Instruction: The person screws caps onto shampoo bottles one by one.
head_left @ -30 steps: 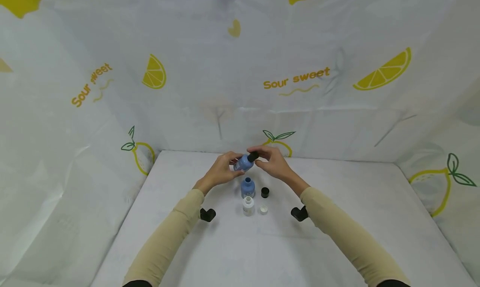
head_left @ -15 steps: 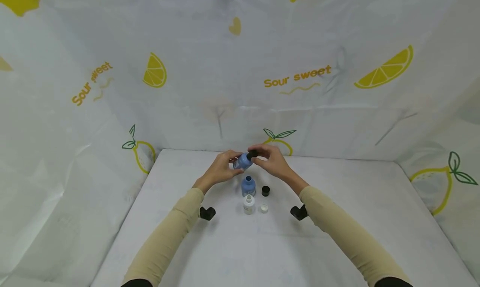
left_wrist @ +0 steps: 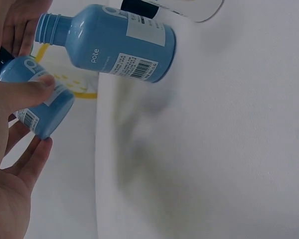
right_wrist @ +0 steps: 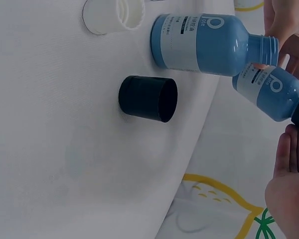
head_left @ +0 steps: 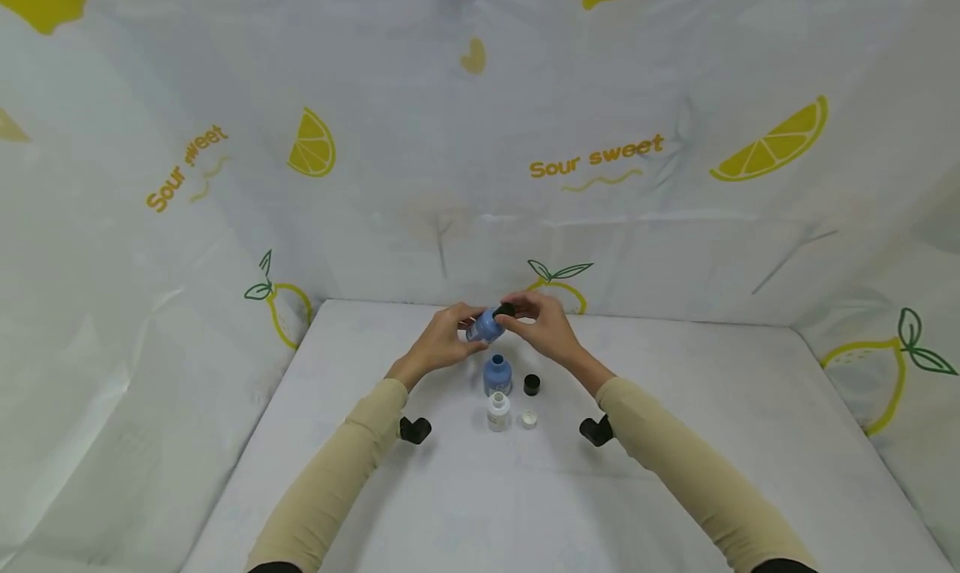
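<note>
My left hand (head_left: 444,337) grips a small blue bottle (head_left: 484,327) by its body, thumb across the label, above the far part of the table. The bottle tilts with its neck end toward the right hand. My right hand (head_left: 543,324) pinches the black cap (head_left: 505,310) at that end, and the fingers partly cover it. Just below the hands an uncapped blue bottle (head_left: 497,376) stands upright, its threaded neck bare in the left wrist view. Beside it a loose black cap (right_wrist: 147,98) rests on the table with its hollow side up.
Nearer to me stands an uncapped white bottle (head_left: 497,412), with its white cap (head_left: 528,420) to the right. A white cloth covers the table (head_left: 510,506). Behind it hangs a lemon-printed curtain (head_left: 495,223). Black wrist camera mounts (head_left: 415,430) jut inward below both forearms.
The right hand has shifted slightly on the black cap, its fingers now covering more of it. The left hand keeps the small blue bottle in nearly the same place. The standing things have not moved.
</note>
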Motion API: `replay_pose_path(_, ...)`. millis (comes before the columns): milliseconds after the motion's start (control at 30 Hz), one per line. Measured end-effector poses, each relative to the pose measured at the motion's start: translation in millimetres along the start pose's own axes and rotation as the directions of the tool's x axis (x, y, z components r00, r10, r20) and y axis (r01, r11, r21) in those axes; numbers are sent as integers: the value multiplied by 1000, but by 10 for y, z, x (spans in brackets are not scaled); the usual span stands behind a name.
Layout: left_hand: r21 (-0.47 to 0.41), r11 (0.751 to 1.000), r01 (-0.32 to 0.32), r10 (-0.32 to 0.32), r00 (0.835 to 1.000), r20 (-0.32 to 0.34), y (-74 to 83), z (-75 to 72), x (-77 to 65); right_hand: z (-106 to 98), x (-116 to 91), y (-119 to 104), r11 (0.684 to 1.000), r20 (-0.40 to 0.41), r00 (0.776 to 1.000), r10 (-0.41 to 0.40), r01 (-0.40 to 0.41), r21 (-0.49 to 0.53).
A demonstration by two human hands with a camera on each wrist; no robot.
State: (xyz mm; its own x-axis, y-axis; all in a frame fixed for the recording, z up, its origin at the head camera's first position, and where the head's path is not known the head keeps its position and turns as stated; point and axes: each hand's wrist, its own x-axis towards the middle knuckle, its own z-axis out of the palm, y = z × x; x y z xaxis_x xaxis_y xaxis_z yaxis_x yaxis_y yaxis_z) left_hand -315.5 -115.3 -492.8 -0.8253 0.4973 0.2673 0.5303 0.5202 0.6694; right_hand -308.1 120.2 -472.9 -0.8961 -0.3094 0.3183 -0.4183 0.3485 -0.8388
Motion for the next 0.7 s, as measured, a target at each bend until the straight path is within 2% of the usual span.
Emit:
replay_pose_path(367, -4, 1000, -17, 17, 1000, -25, -9, 6, 11, 27, 8, 15, 1000, -42, 999, 24, -24, 8)
replay_pose_path(700, -17, 1000, -12, 11, 999, -33, 8, 14, 17, 36, 6, 16, 998, -79, 996, 50, -53, -27)
